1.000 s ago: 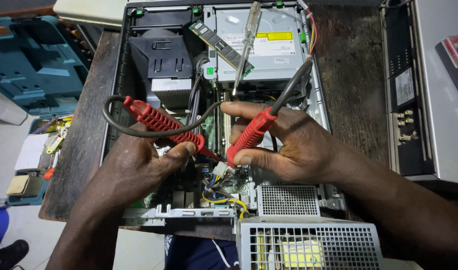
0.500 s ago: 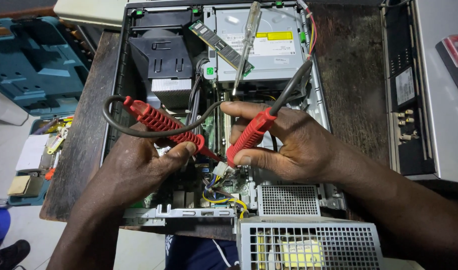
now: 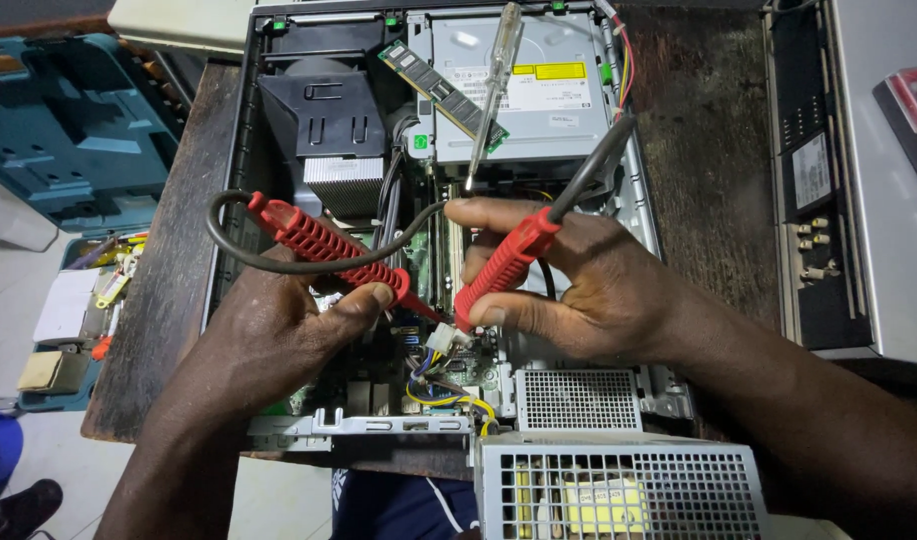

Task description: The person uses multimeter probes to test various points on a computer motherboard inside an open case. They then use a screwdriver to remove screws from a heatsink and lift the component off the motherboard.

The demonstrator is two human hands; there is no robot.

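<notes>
Head view, ribbed red plastic probes (image 3: 329,245), metal PC chassis (image 3: 639,200)

Dark, worn wooden tabletop (image 3: 169,300) with a pale tiled floor (image 3: 19,350) just left of it, where a teal plastic toolbox (image 3: 69,130) sits open.

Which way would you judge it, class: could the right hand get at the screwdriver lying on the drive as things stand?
Probably not at once. The screwdriver lies uncovered just beyond the right hand, with nothing between, but that hand is pinching a red probe, so its fingers are taken.
</notes>
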